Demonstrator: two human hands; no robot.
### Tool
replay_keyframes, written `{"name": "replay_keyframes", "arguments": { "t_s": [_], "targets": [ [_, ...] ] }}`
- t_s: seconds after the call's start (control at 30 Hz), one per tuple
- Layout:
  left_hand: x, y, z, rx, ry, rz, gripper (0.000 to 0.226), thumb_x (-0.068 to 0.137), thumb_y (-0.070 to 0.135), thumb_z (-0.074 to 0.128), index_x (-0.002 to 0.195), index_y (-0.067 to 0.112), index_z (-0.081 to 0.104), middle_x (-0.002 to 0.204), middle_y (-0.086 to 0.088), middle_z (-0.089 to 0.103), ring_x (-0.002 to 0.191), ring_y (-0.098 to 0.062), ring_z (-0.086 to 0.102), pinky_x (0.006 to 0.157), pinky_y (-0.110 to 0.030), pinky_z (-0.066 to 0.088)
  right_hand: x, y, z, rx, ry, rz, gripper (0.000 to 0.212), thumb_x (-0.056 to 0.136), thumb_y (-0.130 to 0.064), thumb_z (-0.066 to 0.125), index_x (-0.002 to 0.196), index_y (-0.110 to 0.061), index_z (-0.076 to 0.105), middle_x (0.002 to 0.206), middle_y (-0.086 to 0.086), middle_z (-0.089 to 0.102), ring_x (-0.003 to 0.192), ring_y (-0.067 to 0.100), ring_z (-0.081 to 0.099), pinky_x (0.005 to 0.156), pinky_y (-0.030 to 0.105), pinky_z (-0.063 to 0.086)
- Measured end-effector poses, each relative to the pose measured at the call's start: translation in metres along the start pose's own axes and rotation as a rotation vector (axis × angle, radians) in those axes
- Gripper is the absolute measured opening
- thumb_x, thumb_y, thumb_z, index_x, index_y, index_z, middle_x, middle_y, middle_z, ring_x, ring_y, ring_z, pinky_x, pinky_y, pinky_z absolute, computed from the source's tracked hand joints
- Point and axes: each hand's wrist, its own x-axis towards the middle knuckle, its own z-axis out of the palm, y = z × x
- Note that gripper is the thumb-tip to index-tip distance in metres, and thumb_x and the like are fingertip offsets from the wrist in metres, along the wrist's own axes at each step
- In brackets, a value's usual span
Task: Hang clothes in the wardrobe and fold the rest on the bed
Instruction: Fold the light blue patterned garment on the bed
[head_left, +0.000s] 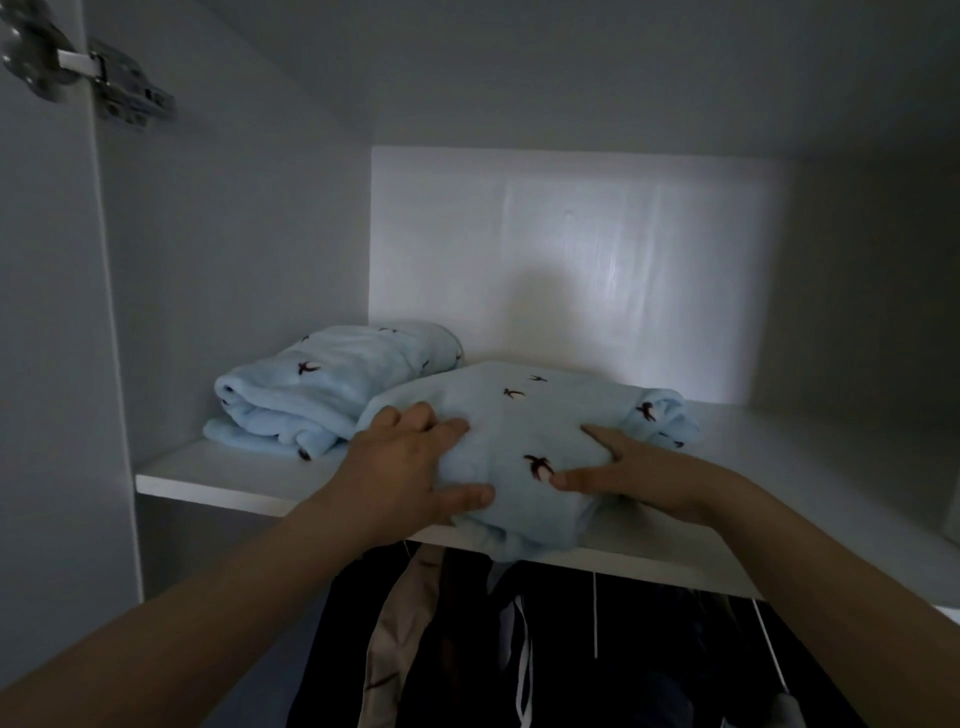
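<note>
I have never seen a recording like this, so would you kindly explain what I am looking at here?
This is one picture from a camera worn on a person's head, looking forward and down into an open wardrobe. There is no machine: the two bare arms are the person's own. The left hand grips the near left corner of a folded light-blue garment printed with small dark birds, while the right hand presses its right side with straight fingers. The garment lies on a white shelf, its front edge hanging slightly over. A second folded bundle of the same fabric lies behind it to the left. Dark clothes hang below the shelf.
</note>
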Motion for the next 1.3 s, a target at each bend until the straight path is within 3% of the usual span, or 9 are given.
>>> {"name": "replay_keyframes", "arguments": {
  "t_s": [0.13, 0.3, 0.47, 0.63, 0.77, 0.93, 1.1, 1.2, 1.3],
  "targets": [
    [0.022, 0.010, 0.010, 0.121, 0.055, -0.075, 0.100, 0.053, 0.092, 0.043, 0.135, 0.035, 0.046, 0.123, 0.004, 0.049, 0.111, -0.021, 0.045, 0.098, -0.029, 0.034, 0.039, 0.017, -0.021, 0.176, -0.126, 0.026, 0.110, 0.052, -0.039, 0.088, 0.146, -0.023, 0.034, 0.128, -0.015, 0.056, 0.118, 0.009, 0.054, 0.098, 0.024, 0.045],
    [0.057, 0.011, 0.028, 0.180, 0.058, -0.191, 0.103, 0.045, 0.095, 0.046, 0.126, 0.031, 0.050, 0.115, 0.001, 0.055, 0.105, -0.020, 0.053, 0.088, -0.030, 0.042, 0.084, 0.022, -0.041, 0.272, -0.216, -0.016, 0.093, 0.057, -0.029, 0.087, 0.139, -0.027, 0.044, 0.132, -0.007, 0.060, 0.115, 0.011, 0.060, 0.098, 0.028, 0.048],
    [0.096, -0.001, 0.052, 0.200, 0.029, -0.277, 0.103, 0.048, 0.095, 0.044, 0.130, 0.032, 0.048, 0.122, 0.000, 0.053, 0.110, -0.022, 0.050, 0.093, -0.033, 0.041, 0.123, 0.022, -0.039, 0.136, 0.198, 0.016, 0.090, 0.072, -0.028, 0.083, 0.147, -0.014, 0.036, 0.148, 0.008, 0.039, 0.125, 0.025, 0.047, 0.102, 0.042, 0.047],
    [0.127, -0.006, 0.071, 0.175, -0.021, -0.319, 0.102, 0.052, 0.092, 0.046, 0.135, 0.033, 0.044, 0.130, -0.004, 0.049, 0.118, -0.026, 0.046, 0.101, -0.040, 0.039, 0.145, 0.031, -0.036, 0.239, 0.161, -0.069, 0.087, 0.080, -0.044, 0.073, 0.149, -0.014, 0.029, 0.152, 0.006, 0.035, 0.128, 0.021, 0.045, 0.107, 0.040, 0.042],
    [0.137, -0.004, 0.082, 0.181, -0.007, -0.336, 0.096, 0.058, 0.088, 0.049, 0.136, 0.033, 0.044, 0.132, -0.005, 0.046, 0.120, -0.026, 0.043, 0.103, -0.038, 0.034, 0.160, 0.035, -0.030, 0.087, 0.199, -0.118, 0.085, 0.082, -0.050, 0.068, 0.150, -0.017, 0.028, 0.155, 0.004, 0.028, 0.138, 0.024, 0.035, 0.111, 0.037, 0.035],
    [0.143, -0.016, 0.068, -0.109, -0.093, -0.302, 0.065, 0.079, 0.062, 0.062, 0.129, 0.020, 0.057, 0.126, -0.005, 0.056, 0.110, -0.018, 0.050, 0.092, -0.026, 0.038, 0.174, 0.038, -0.032, 0.009, 0.253, -0.173, 0.070, 0.085, -0.045, 0.068, 0.141, -0.011, 0.042, 0.146, 0.006, 0.044, 0.129, 0.023, 0.045, 0.109, 0.034, 0.037],
    [0.123, -0.025, 0.059, -0.250, -0.127, -0.302, 0.052, 0.094, 0.039, 0.056, 0.140, 0.018, 0.046, 0.139, -0.003, 0.051, 0.121, -0.016, 0.049, 0.094, -0.019, 0.033, 0.173, 0.039, -0.027, -0.047, 0.290, -0.151, 0.076, 0.091, -0.048, 0.058, 0.150, -0.013, 0.027, 0.156, 0.008, 0.029, 0.139, 0.024, 0.032, 0.105, 0.024, 0.027],
    [0.108, -0.022, 0.060, -0.296, -0.030, -0.313, 0.052, 0.095, 0.034, 0.054, 0.143, 0.017, 0.042, 0.147, -0.004, 0.043, 0.132, -0.018, 0.042, 0.107, -0.022, 0.027, 0.163, 0.034, -0.028, -0.075, 0.322, -0.119, 0.072, 0.093, -0.049, 0.054, 0.149, -0.011, 0.030, 0.155, 0.010, 0.030, 0.139, 0.025, 0.033, 0.104, 0.026, 0.029],
    [0.095, -0.017, 0.056, -0.313, 0.108, -0.270, 0.046, 0.092, 0.018, 0.061, 0.136, 0.008, 0.050, 0.137, -0.010, 0.053, 0.120, -0.020, 0.052, 0.097, -0.014, 0.032, 0.146, 0.029, -0.028, -0.121, 0.374, -0.130, 0.059, 0.092, -0.043, 0.058, 0.136, -0.006, 0.044, 0.142, 0.013, 0.046, 0.124, 0.026, 0.045, 0.086, 0.025, 0.032]
  ]
}}
